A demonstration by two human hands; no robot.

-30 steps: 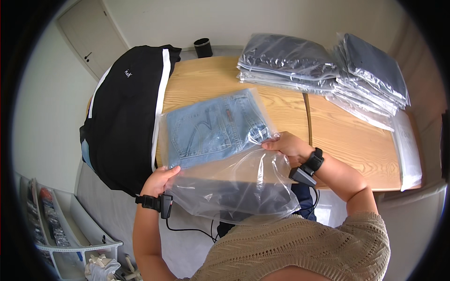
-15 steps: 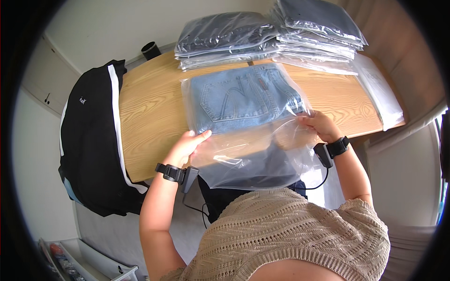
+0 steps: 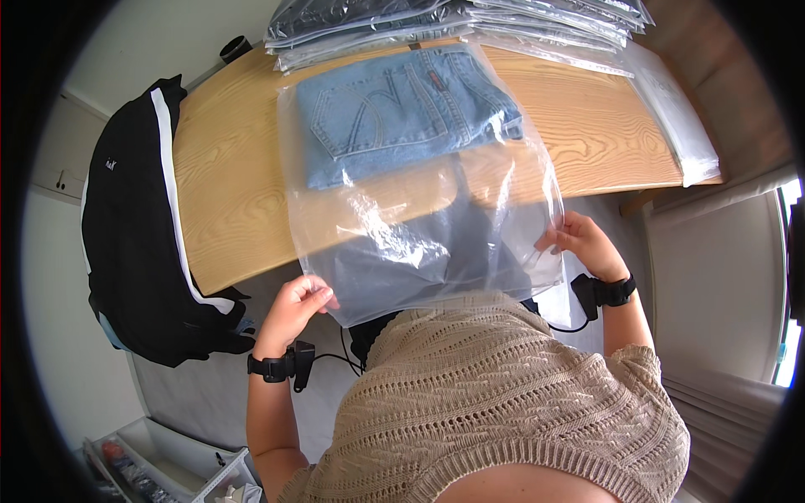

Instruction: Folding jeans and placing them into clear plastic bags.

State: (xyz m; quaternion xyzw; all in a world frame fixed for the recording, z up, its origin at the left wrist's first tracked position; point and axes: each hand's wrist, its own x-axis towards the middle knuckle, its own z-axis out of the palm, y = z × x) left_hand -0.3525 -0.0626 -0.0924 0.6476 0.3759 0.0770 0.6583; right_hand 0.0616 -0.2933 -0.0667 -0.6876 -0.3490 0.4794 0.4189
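Note:
Folded light-blue jeans point(image 3: 377, 113) lie inside a clear plastic bag point(image 3: 394, 235) on the wooden table, a back pocket facing up. The bag's loose end hangs over the table's near edge toward my body. My left hand point(image 3: 298, 306) pinches the bag's near left corner between thumb and fingers. On the other side my right hand point(image 3: 583, 239) grips the bag's right edge, a little farther from me. Both wrists carry black straps with small dark boxes and cables.
Stacks of bagged dark garments point(image 3: 369, 29) stand at the table's point(image 3: 226, 168) far side. Flat clear bags point(image 3: 675, 126) lie at its right end. Black clothing with a white stripe point(image 3: 134, 226) drapes over the left end. A white bin point(image 3: 168, 457) sits low at left.
Both hands have slid along the bag toward my body, the left one down to the near corner. The bag's loose part is stretched out flatter. The view has shifted so the table appears higher.

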